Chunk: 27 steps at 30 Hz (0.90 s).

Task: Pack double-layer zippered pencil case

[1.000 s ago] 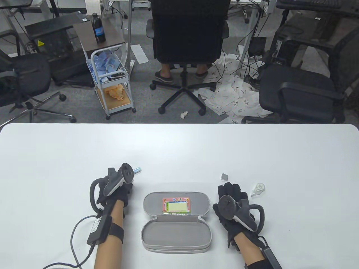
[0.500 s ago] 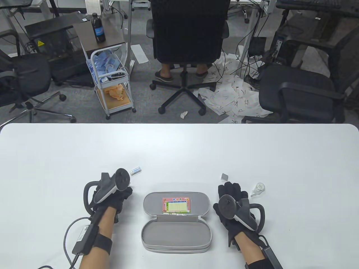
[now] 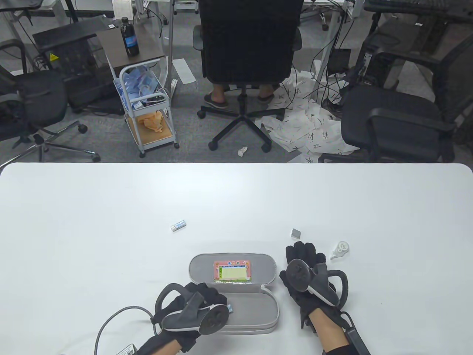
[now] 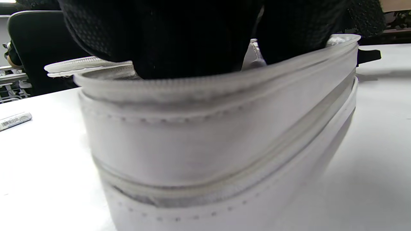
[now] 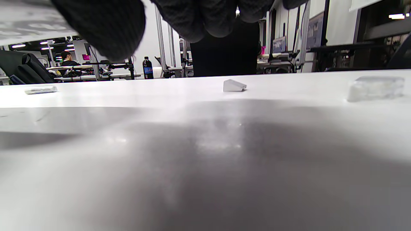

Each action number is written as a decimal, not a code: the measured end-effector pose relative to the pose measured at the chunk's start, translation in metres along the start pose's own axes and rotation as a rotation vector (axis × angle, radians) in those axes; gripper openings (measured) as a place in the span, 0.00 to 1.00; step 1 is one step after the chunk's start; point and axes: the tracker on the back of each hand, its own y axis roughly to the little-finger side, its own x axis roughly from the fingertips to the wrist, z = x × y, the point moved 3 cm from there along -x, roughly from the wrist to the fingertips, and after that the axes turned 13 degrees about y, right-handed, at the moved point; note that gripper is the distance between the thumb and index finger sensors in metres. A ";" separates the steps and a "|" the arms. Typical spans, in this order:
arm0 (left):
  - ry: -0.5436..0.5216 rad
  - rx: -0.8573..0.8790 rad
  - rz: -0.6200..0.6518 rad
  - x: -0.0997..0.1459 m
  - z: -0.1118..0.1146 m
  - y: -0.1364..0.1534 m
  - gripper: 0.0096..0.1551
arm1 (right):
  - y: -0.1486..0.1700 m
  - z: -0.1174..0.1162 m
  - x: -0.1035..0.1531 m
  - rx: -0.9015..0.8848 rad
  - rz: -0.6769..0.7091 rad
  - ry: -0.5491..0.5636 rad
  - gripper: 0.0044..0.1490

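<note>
Your left hand [image 3: 196,307] rests over the near left end of the open grey pencil case [image 3: 232,292] on the counter [image 3: 236,199], your right hand [image 3: 306,273] lies flat just beside its right end, fingers straight.

Your pencil case [image 3: 240,307] is grey woven cloth, matt, with stitched seams and a toothed plastic-looking zipper running round its wall [image 4: 224,166]. Inside its lid sits a glossy printed card [image 3: 231,271] that catches the light. Your gloves are black knit fabric with a fine mesh weave, seen on the left hand [image 3: 201,296] and the right hand [image 3: 305,259]. The table [image 3: 236,199] is smooth, white and faintly reflective. The small tube [image 3: 178,225] looks like shiny plastic; the correction tape [image 3: 340,250] is translucent plastic; the little grey block [image 3: 295,233] looks matt.
</note>
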 end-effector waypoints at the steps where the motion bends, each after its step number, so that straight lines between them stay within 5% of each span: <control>1: -0.016 0.018 -0.016 0.001 -0.005 0.007 0.30 | -0.001 0.001 0.000 0.017 0.012 0.005 0.46; 7: -0.192 0.195 -0.218 -0.009 -0.058 0.109 0.24 | -0.002 0.002 -0.003 -0.026 0.002 0.002 0.46; 11: 0.014 0.356 -0.422 -0.059 -0.026 0.194 0.36 | 0.000 0.002 -0.003 -0.025 0.008 -0.006 0.46; 13: 0.085 0.414 -0.473 -0.078 -0.006 0.212 0.38 | 0.002 0.001 -0.003 -0.042 0.001 -0.010 0.47; 21: 0.428 0.276 -0.525 -0.126 0.057 0.209 0.36 | 0.009 -0.001 -0.004 -0.061 -0.022 -0.020 0.47; 27: 0.324 0.047 -0.514 -0.136 0.042 0.204 0.34 | 0.007 -0.001 -0.004 -0.062 -0.015 -0.030 0.47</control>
